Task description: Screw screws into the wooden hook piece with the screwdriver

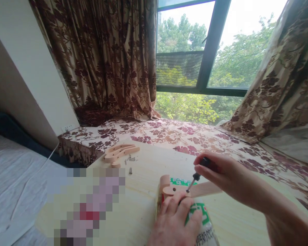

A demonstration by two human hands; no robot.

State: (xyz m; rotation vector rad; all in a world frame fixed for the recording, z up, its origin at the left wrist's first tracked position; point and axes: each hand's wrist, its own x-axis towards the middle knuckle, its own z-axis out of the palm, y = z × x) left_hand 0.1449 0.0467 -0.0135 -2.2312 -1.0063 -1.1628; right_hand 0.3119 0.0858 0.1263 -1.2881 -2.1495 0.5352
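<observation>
My right hand [218, 172] grips a small screwdriver [196, 177] by its dark handle, tip down on a light wooden piece [192, 189]. That wooden piece lies across a packet with green and white print [202, 222]. My left hand [176, 222] rests on the packet, fingers pressed against the near end of the wooden piece, holding it down. Both sit on a pale wooden board [141, 205].
More shaped wooden pieces [119, 153] and a few loose screws [130, 163] lie at the board's far left. A blurred patch [88, 205] covers the board's left part. A floral window seat [184, 135], curtains, a window and a grey bed [12, 181] surround it.
</observation>
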